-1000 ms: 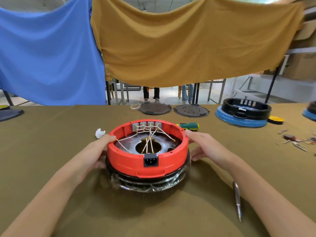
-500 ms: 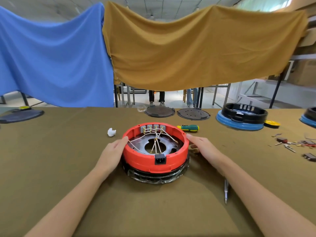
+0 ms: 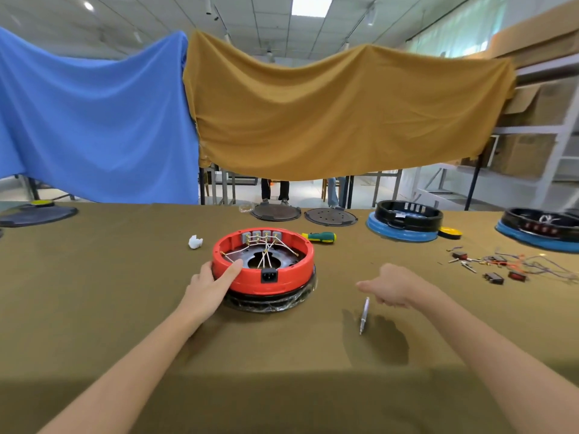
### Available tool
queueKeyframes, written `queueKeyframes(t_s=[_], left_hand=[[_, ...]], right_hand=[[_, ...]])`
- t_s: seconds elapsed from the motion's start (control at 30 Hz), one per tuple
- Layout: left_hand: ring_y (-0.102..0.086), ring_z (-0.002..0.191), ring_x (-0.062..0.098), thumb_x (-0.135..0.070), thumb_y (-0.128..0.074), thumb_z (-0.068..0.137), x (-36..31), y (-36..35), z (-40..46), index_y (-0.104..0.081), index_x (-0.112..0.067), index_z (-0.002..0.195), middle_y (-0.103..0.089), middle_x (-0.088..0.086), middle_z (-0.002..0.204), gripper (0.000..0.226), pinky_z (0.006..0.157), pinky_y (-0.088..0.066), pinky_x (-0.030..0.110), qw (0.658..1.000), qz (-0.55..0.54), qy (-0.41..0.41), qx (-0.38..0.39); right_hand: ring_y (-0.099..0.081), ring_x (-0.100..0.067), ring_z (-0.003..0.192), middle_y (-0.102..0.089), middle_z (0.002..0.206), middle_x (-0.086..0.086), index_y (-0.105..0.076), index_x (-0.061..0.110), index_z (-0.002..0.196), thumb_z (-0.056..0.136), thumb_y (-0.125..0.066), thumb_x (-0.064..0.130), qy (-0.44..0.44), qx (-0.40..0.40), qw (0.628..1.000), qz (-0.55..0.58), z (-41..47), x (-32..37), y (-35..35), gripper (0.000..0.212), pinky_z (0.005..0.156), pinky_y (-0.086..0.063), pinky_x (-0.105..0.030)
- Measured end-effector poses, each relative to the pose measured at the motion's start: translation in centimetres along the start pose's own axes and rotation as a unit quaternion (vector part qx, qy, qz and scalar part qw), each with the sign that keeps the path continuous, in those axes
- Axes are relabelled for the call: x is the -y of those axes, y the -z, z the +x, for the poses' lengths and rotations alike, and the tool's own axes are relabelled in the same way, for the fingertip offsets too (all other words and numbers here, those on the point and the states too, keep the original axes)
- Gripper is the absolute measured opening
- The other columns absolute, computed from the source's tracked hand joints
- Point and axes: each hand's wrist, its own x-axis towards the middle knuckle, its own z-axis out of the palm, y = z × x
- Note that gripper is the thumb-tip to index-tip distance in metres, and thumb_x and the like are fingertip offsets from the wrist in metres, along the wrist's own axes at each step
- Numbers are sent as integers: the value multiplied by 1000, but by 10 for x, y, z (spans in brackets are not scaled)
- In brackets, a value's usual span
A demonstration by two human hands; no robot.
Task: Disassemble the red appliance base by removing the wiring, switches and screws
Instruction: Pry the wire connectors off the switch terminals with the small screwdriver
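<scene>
Near the middle of the table point(image 3: 94, 277), the red appliance base point(image 3: 263, 278) is seen lying open side up on a black, film-wrapped lower ring. At its left wall it is steadied by the left hand point(image 3: 208, 285), whose thumb is hooked over the red rim while the fingers are pressed along the outside, so the rim is held.

The plastic shell is judged rigid and fairly light, best gripped by its rim; the film beneath looks slippery. The thin pale wires point(image 3: 266, 250) are judged limp and easily torn at their terminals, so each should be taken close to its connector. Four grey switches point(image 3: 261, 235) are counted in a row on the far inner wall, and one black socket point(image 3: 268, 275) on the near wall.

To the right, the right hand point(image 3: 396, 289) is held above the cloth with fingers loosely curled and nothing in it. One slim metal tool point(image 3: 363, 314) lies just beneath it.
</scene>
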Motion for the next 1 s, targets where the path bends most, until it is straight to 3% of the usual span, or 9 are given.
queueKeyframes(t_s=[0.1, 0.27, 0.4, 0.53, 0.6, 0.7, 0.87, 0.93, 1.0], left_hand=[[-35, 138, 32, -89, -43, 57, -12, -11, -6, -30, -25, 150, -38, 14, 147, 113, 116, -26, 49, 999, 3, 40, -26], [-35, 137, 35, -82, -40, 65, -14, -21, -13, -28, -22, 151, -39, 16, 147, 105, 116, -24, 47, 994, 54, 48, -81], [-38, 135, 33, -76, -40, 61, -14, -19, -9, -34, -27, 147, -42, 11, 143, 99, 115, -26, 48, 995, 31, 59, -73], [-49, 124, 26, -65, -50, 68, -10, -10, 2, -45, -30, 135, -54, 0, 132, 76, 108, -36, 43, 998, -21, 57, -29], [-56, 110, 15, -55, -53, 77, -11, -4, 8, -52, -31, 124, -60, -7, 121, 53, 90, -43, 32, 998, -44, 47, 0], [-55, 92, 2, -48, -49, 75, -12, 8, 18, -57, -31, 105, -62, -13, 103, 36, 70, -37, 24, 998, -22, 29, 48], [-58, 87, 14, -44, -48, 67, -7, 37, 37, -62, -28, 94, -61, -6, 88, 34, 88, -44, 33, 993, 28, 13, 117], [-58, 83, 11, -42, -49, 66, -7, 49, 42, -68, -33, 93, -60, -6, 85, 35, 87, -47, 32, 985, 17, 6, 170], [-60, 87, 10, -37, -48, 73, -5, 54, 50, -68, -41, 109, -63, -7, 91, 42, 85, -47, 28, 978, -13, 3, 207]], right_hand=[[-47, -17, 44, -59, 52, 0, -63, 12, 64, 88, -61, 53, -11, 59, 998, 5, -10, -2, -12, 48, 53, -42, -24], [-41, -13, 40, -55, 55, -3, -61, 6, 73, 89, -60, 19, -21, 104, 985, 138, -10, 3, -25, 21, 36, -30, -21], [-40, -9, 42, -49, 57, 0, -54, 9, 76, 99, -50, 25, -6, 141, 966, 216, -8, 1, -17, 28, 40, -29, -19], [-41, -13, 53, -48, 63, -1, -46, 12, 81, 100, -37, 20, 61, 119, 919, 372, -1, 16, -20, 22, 53, -36, -26], [-45, -16, 56, -52, 63, -1, -46, 12, 82, 100, -34, 20, 72, 72, 901, 421, 6, 33, -23, 23, 54, -40, -28], [-58, -18, 71, -62, 81, -5, -54, 10, 97, 104, -42, 25, 90, -8, 900, 427, 24, 62, -25, 20, 60, -50, -28], [-63, -18, 100, -64, 108, -7, -55, 10, 115, 98, -58, 31, 99, -48, 896, 431, 65, 86, -28, 27, 82, -57, -34], [-64, -18, 101, -65, 111, -7, -55, 10, 117, 97, -61, 30, 92, -28, 887, 452, 79, 91, -28, 29, 79, -57, -33], [-66, -17, 101, -66, 112, -7, -55, 10, 118, 97, -62, 31, 94, -7, 880, 466, 88, 94, -31, 31, 71, -56, -28]])
